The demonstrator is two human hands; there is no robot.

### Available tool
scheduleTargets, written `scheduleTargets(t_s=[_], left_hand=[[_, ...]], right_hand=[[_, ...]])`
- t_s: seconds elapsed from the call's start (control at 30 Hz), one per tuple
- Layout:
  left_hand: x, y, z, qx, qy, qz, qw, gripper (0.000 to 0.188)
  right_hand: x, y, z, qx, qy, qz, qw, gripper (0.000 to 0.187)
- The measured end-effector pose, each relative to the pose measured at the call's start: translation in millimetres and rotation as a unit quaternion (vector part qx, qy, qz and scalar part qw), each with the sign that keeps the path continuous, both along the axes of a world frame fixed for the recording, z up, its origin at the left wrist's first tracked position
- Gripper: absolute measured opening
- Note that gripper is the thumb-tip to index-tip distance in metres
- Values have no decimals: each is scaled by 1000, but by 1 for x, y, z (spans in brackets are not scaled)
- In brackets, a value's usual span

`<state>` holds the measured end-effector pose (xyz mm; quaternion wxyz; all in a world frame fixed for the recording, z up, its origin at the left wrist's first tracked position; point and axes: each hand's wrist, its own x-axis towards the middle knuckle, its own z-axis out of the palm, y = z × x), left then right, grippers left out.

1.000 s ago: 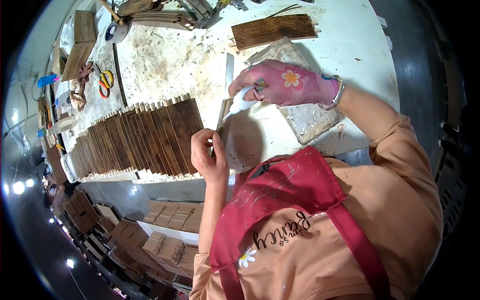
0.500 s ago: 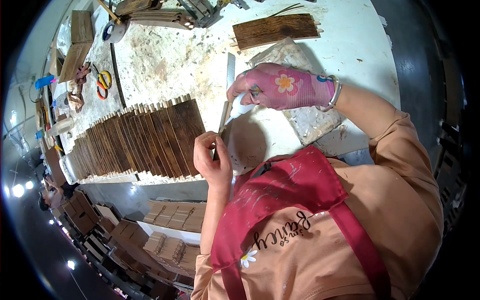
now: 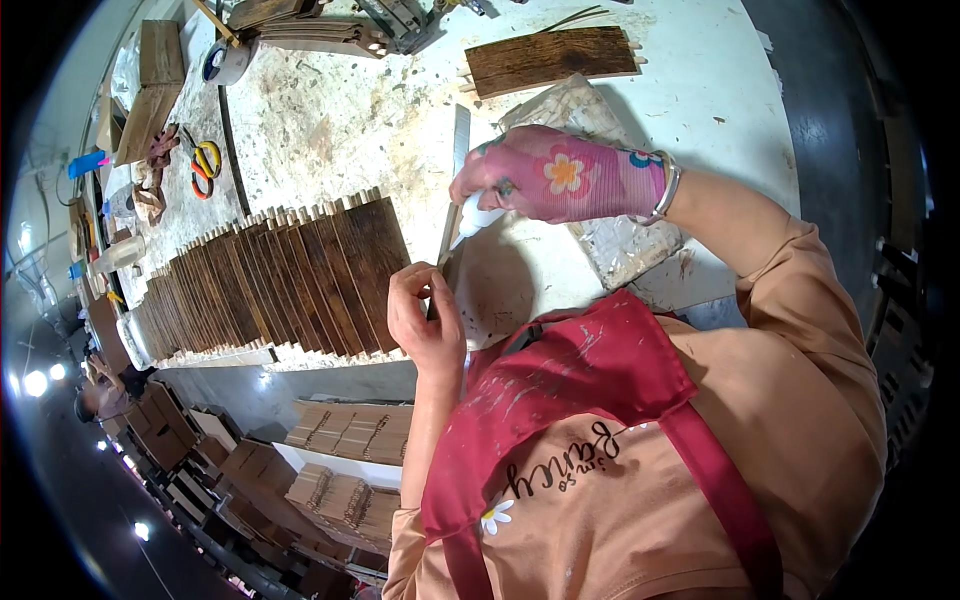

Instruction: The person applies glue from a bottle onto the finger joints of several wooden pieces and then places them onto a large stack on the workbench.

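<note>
My left hand [image 3: 428,318], bare, pinches the near end of a narrow dark wooden board [image 3: 454,268] that stands on edge. My right hand [image 3: 560,175], in a pink flowered glove, is wrapped round a white squeeze bottle [image 3: 477,219] tilted nozzle-down. The nozzle tip is at the board's upper edge, just beyond my left fingers; whether it touches, I cannot tell. To the left lies a long row of overlapping dark wooden boards [image 3: 300,275] with pale dowel pegs at their far ends. The glove hides most of the bottle's body.
Another pegged board [image 3: 550,62] lies at the far side of the worktable [image 3: 350,110]. A glue-crusted pad [image 3: 625,250] is under my right wrist. Scissors [image 3: 205,168] and a tape roll [image 3: 226,63] lie at left. Beyond the near edge are stacked cartons [image 3: 350,430] and a person [image 3: 98,388].
My right hand has shifted very slightly left and toward me with the bottle, its nozzle still by the board's edge. The left hand keeps its place on the board.
</note>
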<state>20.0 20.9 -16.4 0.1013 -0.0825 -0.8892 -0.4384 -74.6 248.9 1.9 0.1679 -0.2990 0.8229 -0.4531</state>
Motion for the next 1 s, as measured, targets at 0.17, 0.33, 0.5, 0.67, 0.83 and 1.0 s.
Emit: scheduleTargets(t_s=[0.17,0.33,0.5,0.67,0.83,1.0], left_hand=[[0,-1,-2,-1,3,-1,1000,6],[1,0,1,-12,-5,-3,1000,1],[-1,0,2,-50,11,1,999,3],[-6,4,2,-56,32,-6,998,6],[-8,8,-1,-60,38,-4,997,7],[-9,9,-3,-98,78,-8,992,9]], right_hand=[[-2,-1,-2,-16,17,13,1000,23],[-5,3,-3,-12,-17,9,1000,25],[-10,7,22,14,-119,0,993,27],[-9,9,9,9,-96,-6,995,26],[-8,10,6,4,-81,0,997,25],[-9,11,1,-7,-68,5,998,24]])
